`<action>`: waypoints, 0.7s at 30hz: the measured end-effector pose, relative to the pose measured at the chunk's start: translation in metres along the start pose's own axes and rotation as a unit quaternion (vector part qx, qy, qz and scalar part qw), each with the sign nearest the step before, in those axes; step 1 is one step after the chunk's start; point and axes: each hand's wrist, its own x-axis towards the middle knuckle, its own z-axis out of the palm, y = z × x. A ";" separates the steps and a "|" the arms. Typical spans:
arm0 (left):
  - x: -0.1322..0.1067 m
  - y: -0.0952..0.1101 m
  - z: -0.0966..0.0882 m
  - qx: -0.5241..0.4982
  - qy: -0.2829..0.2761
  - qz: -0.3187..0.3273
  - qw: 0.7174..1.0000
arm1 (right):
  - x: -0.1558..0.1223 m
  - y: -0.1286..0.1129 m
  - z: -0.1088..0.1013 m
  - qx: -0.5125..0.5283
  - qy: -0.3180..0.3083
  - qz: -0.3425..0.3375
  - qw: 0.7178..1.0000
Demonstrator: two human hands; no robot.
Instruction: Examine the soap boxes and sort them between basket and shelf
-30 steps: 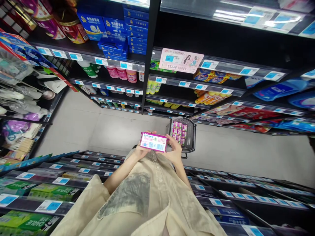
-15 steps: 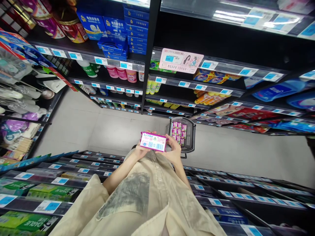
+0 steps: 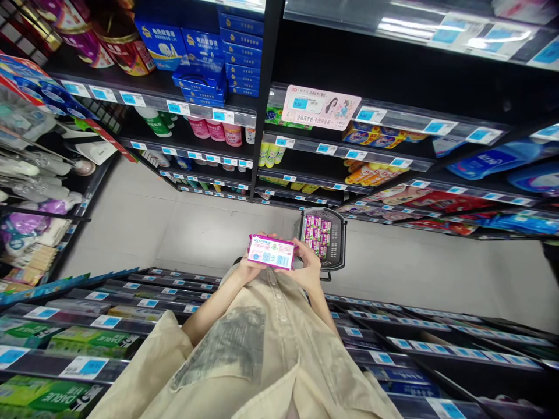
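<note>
Between my two hands is a pink-and-white wrapped pack (image 3: 271, 252), probably soap, its printed side with a barcode and a QR code facing up. My left hand (image 3: 250, 269) grips its left end, the fingers partly hidden behind it. The right end is held by my right hand (image 3: 309, 266), thumb below and fingers above. Just beyond my right hand, a dark grey shopping basket (image 3: 336, 235) stands on the floor. Several purple-pink packs (image 3: 317, 235) lie in rows inside it.
Ahead, a black shelf unit (image 3: 261, 116) holds blue boxes (image 3: 161, 46), bottles and yellow packs. A pink price sign (image 3: 322, 108) hangs from one shelf edge. Shelves with green toothpaste boxes (image 3: 94, 339) rise close on my near side. Grey tiled floor (image 3: 205, 227) runs between.
</note>
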 end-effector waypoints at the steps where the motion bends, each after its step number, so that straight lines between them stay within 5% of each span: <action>1: 0.000 0.000 0.000 0.000 0.003 0.000 1.000 | 0.000 0.000 0.000 -0.001 0.000 0.001 1.000; 21: 0.001 0.001 0.000 0.022 -0.016 -0.006 1.000 | 0.003 -0.007 -0.001 -0.006 0.002 -0.016 1.000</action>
